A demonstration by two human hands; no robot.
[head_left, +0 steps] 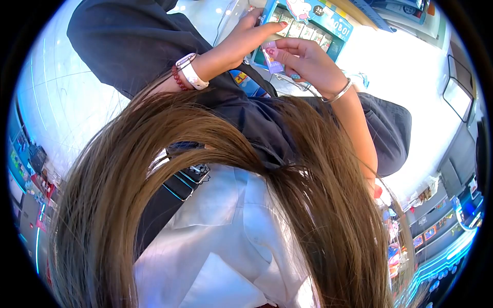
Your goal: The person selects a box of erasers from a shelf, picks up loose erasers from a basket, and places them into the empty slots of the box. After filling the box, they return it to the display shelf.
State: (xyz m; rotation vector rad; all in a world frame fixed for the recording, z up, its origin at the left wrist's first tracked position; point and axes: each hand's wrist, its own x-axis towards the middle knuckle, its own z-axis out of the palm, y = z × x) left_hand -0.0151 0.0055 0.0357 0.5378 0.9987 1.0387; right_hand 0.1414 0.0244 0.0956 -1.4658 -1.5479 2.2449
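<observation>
My left hand (232, 47) wears a white watch and a red bead bracelet. Its thumb lies across the front of a blue display box (336, 24), and the fingers curl at the box's left edge. The box carries a white cartoon figure and holds several small, pale printed packets in a row. Just in front of it, my right hand (311, 62) pinches a small purple packet (274, 60) between thumb and fingers. A silver bangle circles the right wrist. The packet's lower end points toward my lap.
Dark trousers (138, 43) cover my spread legs. A dark strap (259, 79) and a colourful printed item (246, 84) lie between them. A cardboard-coloured box (362, 13) stands behind the display box. Shelves with goods (431, 231) line the right side. Long hair hangs across the lower view.
</observation>
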